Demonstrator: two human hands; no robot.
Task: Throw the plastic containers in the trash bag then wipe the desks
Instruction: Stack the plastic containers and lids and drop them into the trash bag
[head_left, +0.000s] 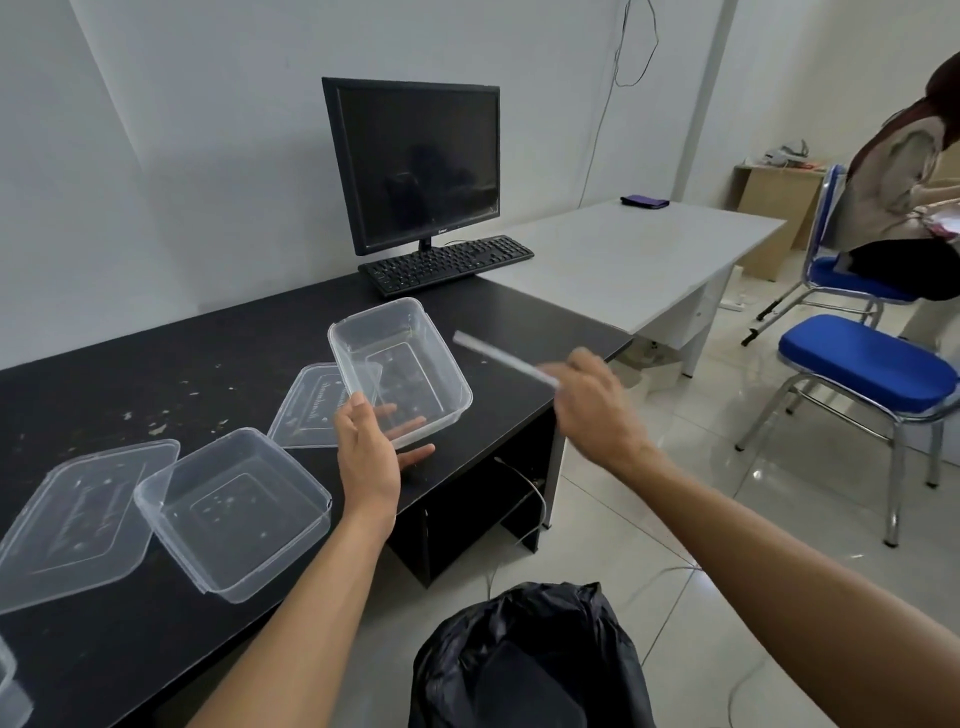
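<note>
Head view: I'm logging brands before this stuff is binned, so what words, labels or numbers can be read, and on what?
None can be read.
Monitor: small logo on the lower bezel, too small to read.
Lid by the left hand: embossed script, too blurred to read.
Keyboard: key legends too small.

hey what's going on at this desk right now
A person is clearing clear plastic food tubs off a black desk. Their left hand holds one empty container tilted up above the desk edge, while the right hand has a grip on a thin, motion-blurred lid seen edge-on. Another open container and two loose lids sit on the crumb-speckled desk. A black trash bag stands open on the floor below.
</note>
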